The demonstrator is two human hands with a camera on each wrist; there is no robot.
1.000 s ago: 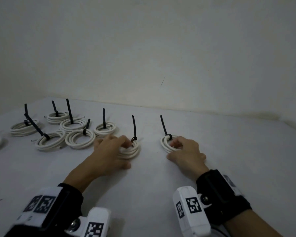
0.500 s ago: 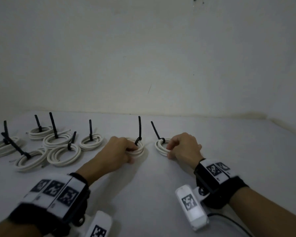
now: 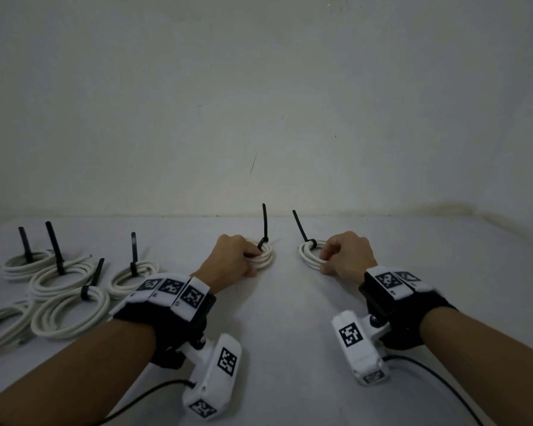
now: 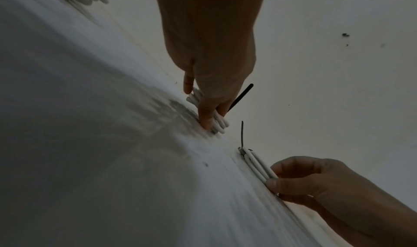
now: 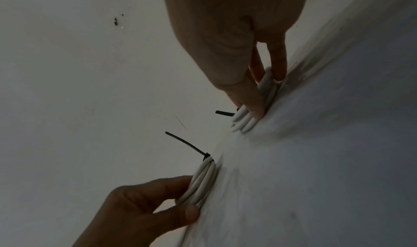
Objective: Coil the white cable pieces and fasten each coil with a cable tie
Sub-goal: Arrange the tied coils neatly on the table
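Observation:
Two white cable coils lie side by side on the white table, each bound by a black cable tie whose tail sticks up. My left hand grips the left coil at its near left side; the left tie stands just past the fingers. In the left wrist view, the left hand pinches the strands of the left coil. My right hand pinches the right coil at its right side, near the right tie. The right wrist view shows the right hand around the right coil.
Several tied coils with upright black tie tails lie grouped at the table's left. A plain wall rises right behind the table's far edge. Black leads from the wrist cameras trail over the near part of the table.
Both hands have kept their hold and slid the two coils forward toward the wall, arms stretched further. The coils now lie slightly closer together.

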